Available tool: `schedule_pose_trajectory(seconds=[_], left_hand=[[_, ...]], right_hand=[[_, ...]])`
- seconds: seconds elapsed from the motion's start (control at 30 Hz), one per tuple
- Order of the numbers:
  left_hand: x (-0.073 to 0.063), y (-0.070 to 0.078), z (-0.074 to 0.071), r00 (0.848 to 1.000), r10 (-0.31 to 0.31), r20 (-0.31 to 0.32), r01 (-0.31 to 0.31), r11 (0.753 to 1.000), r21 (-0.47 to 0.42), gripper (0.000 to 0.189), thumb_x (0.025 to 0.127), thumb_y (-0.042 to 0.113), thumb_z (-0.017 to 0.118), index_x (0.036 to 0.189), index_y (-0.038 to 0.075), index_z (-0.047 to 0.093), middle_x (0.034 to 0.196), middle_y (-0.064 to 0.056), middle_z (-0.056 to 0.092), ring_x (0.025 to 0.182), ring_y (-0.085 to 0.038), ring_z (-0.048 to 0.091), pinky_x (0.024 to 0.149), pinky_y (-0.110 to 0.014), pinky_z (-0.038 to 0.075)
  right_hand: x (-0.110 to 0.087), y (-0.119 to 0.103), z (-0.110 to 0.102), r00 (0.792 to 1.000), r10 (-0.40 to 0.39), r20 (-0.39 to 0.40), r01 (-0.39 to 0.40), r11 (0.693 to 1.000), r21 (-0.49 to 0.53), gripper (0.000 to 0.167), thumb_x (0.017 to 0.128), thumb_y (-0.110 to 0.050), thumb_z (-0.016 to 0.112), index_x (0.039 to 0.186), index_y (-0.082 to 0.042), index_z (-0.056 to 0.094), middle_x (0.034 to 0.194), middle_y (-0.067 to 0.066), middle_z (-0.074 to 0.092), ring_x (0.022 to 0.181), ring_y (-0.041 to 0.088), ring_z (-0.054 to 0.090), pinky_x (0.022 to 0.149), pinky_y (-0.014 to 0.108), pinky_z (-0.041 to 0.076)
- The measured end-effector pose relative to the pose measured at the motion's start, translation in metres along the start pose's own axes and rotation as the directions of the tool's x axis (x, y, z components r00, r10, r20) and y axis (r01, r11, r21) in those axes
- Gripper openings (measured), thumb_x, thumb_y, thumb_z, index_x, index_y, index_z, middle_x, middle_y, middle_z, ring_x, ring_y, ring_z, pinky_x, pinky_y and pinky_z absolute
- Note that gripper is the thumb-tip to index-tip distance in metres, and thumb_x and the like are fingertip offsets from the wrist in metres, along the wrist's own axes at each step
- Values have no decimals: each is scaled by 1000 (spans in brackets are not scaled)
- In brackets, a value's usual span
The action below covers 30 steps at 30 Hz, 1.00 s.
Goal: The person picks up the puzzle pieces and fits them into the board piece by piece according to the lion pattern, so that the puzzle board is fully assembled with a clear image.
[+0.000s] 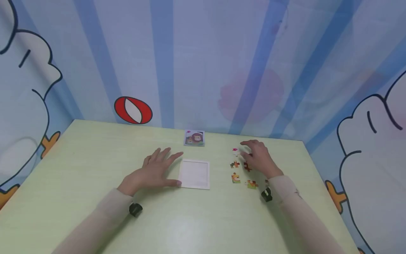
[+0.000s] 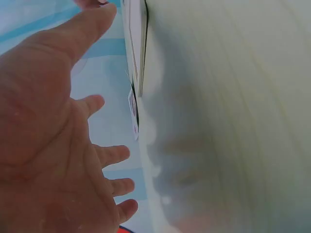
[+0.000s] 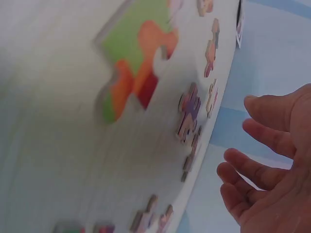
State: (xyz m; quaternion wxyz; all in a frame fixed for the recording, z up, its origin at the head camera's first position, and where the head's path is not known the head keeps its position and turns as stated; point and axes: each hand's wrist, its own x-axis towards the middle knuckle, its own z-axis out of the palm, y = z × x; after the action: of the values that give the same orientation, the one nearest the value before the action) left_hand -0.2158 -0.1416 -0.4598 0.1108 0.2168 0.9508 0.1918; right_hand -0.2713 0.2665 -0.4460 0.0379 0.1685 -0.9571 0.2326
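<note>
My left hand (image 1: 152, 174) is spread beside a square white puzzle tray (image 1: 194, 174), its thumb at the tray's lower left corner. The left wrist view shows the palm (image 2: 43, 145) with fingers apart and nothing in them; whether the thumb touches the tray is hard to tell. My right hand (image 1: 260, 158) hovers over loose jigsaw pieces (image 1: 235, 177) at the right, fingers loosely bent. In the right wrist view its thumb and fingers (image 3: 255, 170) stand apart, holding nothing. A green and orange piece (image 3: 124, 46) lies closest to that camera, with a purple piece (image 3: 190, 109) farther off.
A small picture card with a lion (image 1: 194, 138) lies behind the tray. The pale table (image 1: 95, 158) ends at a blue striped backdrop (image 1: 203, 70) with cartoon prints. Dark wrist cameras (image 1: 135, 209) sit under both sleeves. Some pieces are partly hidden by the right hand.
</note>
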Motion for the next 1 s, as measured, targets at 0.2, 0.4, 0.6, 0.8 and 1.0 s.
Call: schedule_pose_trajectory(seconds=[0.2, 0.4, 0.6, 0.8, 1.0], left_hand=[[6, -3, 5, 998, -2, 62, 7, 996, -87, 101, 88, 69, 76, 171, 37, 27, 180, -23, 15, 163, -59, 8, 123, -84, 14], [13, -11, 15, 997, -7, 73, 12, 997, -74, 99, 86, 69, 76, 169, 40, 31, 182, -17, 9, 166, -52, 3, 126, -81, 12], [14, -12, 10, 997, -9, 71, 12, 999, -49, 103, 85, 66, 78, 170, 38, 27, 182, -17, 10, 166, -53, 5, 125, -81, 15], [11, -11, 8, 998, -7, 66, 10, 999, -47, 98, 86, 66, 77, 168, 35, 33, 181, -18, 11, 164, -54, 8, 123, -82, 17], [13, -8, 9, 997, -20, 77, 24, 999, -43, 98, 88, 64, 77, 169, 36, 31, 182, -17, 10, 165, -51, 6, 125, -80, 15]], right_hand=[[8, 7, 6, 976, 165, 142, -187, 969, 163, 43, 110, -25, 60, 149, -8, 63, 155, 25, 56, 142, 47, 55, 112, 65, 49], [12, 9, 9, 961, 207, 183, -237, 958, 162, 42, 109, -27, 61, 147, -11, 65, 159, 23, 52, 144, 48, 52, 114, 66, 47], [18, 5, 11, 969, 172, 178, -196, 973, 124, 41, 107, -26, 65, 143, -8, 67, 153, 27, 54, 138, 52, 53, 114, 67, 46], [22, 1, 14, 962, 189, 198, -205, 977, 63, 37, 106, -29, 65, 138, -12, 71, 154, 30, 48, 145, 52, 40, 116, 72, 39], [26, 1, 13, 958, 230, 172, -243, 968, 56, 34, 102, -26, 70, 131, -8, 69, 146, 29, 54, 136, 48, 49, 111, 67, 46]])
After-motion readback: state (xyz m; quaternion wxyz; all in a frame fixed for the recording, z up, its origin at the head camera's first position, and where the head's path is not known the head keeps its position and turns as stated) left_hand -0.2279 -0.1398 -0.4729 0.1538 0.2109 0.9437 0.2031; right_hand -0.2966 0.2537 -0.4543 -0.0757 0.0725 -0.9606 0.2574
